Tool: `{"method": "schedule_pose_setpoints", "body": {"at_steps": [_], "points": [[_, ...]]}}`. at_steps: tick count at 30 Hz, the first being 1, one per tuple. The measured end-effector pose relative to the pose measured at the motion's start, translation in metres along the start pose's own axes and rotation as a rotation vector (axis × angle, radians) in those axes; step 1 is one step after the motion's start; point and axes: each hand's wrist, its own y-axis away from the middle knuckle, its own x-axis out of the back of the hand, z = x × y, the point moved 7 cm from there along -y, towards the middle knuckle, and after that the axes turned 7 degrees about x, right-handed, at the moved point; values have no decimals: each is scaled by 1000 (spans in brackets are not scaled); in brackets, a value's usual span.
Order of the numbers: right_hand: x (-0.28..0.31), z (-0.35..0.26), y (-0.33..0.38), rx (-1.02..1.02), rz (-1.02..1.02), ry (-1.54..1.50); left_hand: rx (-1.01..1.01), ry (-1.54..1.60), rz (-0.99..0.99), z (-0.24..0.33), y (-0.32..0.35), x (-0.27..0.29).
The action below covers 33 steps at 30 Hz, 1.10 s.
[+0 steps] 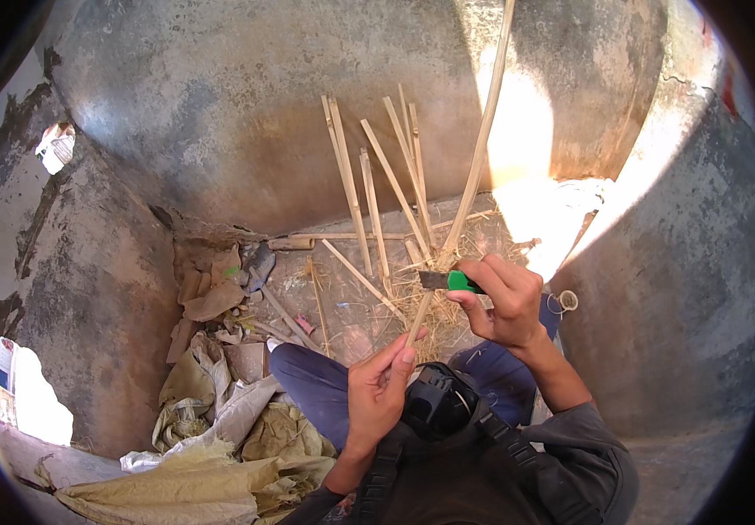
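Left hand pinching the lower end of a long bamboo strip, right hand at two o'clock from it, gripping a green-handled knife against the strip, loose bamboo sticks at twelve o'clock

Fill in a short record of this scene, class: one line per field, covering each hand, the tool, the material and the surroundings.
Left hand: left hand pinches the near end of a long bamboo strip
Right hand: right hand in a closed grip on a knife with a green handle, blade against the strip
Leaning: other bamboo sticks propped on the concrete wall
Floor: shavings by the knees, crumpled sacks at the left
Light: bright sun patch on the wall at the right
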Motion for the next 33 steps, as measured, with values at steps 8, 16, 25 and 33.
{"method": "schedule_pose_setpoints", "body": {"at_steps": [8, 16, 25, 33], "points": [[-9, 10, 9, -170, 84, -351, 147, 87, -116, -13, 3, 3], [-19, -21, 19, 43, -108, -136, 78, 123, -3, -8, -1, 5], [-16, -15, 14, 49, -83, -115, -53, -72, 76, -4, 2, 9], [-5, 10, 2, -31, 66, -87, -77, -135, 65, -4, 5, 10]]}}
